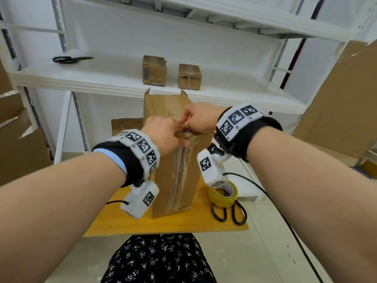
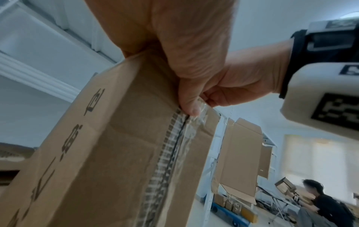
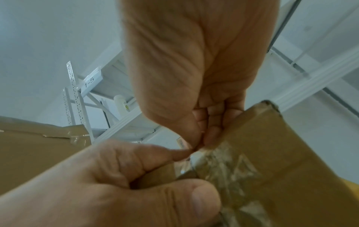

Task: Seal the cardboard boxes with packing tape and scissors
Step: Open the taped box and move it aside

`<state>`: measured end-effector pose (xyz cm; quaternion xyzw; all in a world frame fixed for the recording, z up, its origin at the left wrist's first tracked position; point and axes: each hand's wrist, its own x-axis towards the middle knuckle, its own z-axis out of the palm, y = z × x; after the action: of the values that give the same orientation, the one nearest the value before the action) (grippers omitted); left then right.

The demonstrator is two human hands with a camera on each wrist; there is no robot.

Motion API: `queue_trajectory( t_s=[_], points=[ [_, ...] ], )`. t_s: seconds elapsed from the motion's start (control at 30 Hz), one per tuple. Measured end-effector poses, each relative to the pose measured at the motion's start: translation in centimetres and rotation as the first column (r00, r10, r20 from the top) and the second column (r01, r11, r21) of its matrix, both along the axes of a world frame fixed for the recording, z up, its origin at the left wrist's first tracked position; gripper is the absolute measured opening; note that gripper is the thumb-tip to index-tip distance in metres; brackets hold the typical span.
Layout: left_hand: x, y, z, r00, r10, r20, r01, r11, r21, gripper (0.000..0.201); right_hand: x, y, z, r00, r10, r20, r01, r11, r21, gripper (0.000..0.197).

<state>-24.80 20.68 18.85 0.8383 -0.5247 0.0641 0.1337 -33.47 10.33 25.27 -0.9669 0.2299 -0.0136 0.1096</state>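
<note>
Tall box (image 1: 173, 180) with seam already taped; left hand (image 1: 163, 133) grips its top edge, right hand (image 1: 197, 119) pinches the tape end (image 3: 196, 155); roll (image 1: 223, 195) and scissors (image 1: 229, 213) idle

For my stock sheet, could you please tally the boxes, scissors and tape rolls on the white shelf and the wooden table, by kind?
Small cardboard boxes on the white shelf: 2
Tall cardboard box on the wooden table: 1
Black scissors: 2
Yellow tape roll: 1
Total: 6
</note>
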Motion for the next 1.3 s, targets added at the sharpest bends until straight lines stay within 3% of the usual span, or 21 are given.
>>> queue_trajectory(
  t_s=[0.17, 0.33, 0.4, 0.47, 0.63, 0.77, 0.83, 1.07, 1.2, 1.3],
  points=[
    [0.8, 0.9, 0.5, 0.999, 0.007, -0.041, -0.006, 1.000, 0.023, 0.056, 0.3, 0.1, -0.7, 0.998, 0.010, 0.058, -0.008, 1.000, -0.026, 0.038],
    [-0.2, 1.2, 0.2, 0.999, 0.032, -0.031, -0.033, 0.999, -0.033, 0.049, -0.5, -0.2, -0.2, 0.999, 0.042, 0.032, -0.043, 0.999, 0.014, 0.040],
    [-0.5, 1.1, 1.0, 0.998, 0.047, -0.038, -0.048, 0.999, -0.011, 0.039, -1.0, -0.7, 0.2, 0.995, 0.095, -0.009, -0.094, 0.995, 0.038, 0.056],
    [-0.3, 1.0, 1.9, 0.999, 0.032, -0.014, -0.032, 0.999, 0.028, 0.043, -1.3, -1.2, -0.5, 0.985, 0.165, -0.041, -0.164, 0.986, 0.029, 0.077],
    [0.4, 0.4, 3.0, 1.000, 0.002, -0.012, -0.001, 0.996, 0.088, 0.057, -2.2, -2.9, -4.3, 0.980, 0.172, 0.105, -0.168, 0.985, -0.046, 0.112],
    [-0.1, 0.0, 3.1, 0.995, -0.022, -0.097, 0.025, 0.999, 0.034, 0.053, -2.5, -3.1, -6.1, 0.975, 0.087, 0.203, -0.074, 0.995, -0.070, 0.099],
    [-0.3, -0.1, 3.0, 0.997, -0.032, -0.069, 0.033, 0.999, 0.008, 0.049, -2.2, -2.8, -6.6, 0.968, 0.059, 0.245, -0.028, 0.991, -0.131, 0.093],
    [-0.2, 0.6, 1.8, 0.999, -0.025, -0.030, 0.024, 1.000, -0.015, 0.049, -2.0, -2.1, -8.3, 0.923, -0.068, 0.379, 0.104, 0.992, -0.076, 0.113],
    [-0.5, 0.7, 1.3, 1.000, -0.019, 0.011, 0.020, 0.998, -0.052, 0.049, -2.7, -1.6, -10.4, 0.857, -0.070, 0.510, 0.054, 0.997, 0.047, 0.109],
    [-0.5, 0.6, 1.1, 0.999, -0.015, 0.052, 0.018, 0.997, -0.071, 0.053, -3.6, -1.3, -12.0, 0.751, -0.249, 0.612, 0.085, 0.955, 0.285, 0.122]
  ],
)
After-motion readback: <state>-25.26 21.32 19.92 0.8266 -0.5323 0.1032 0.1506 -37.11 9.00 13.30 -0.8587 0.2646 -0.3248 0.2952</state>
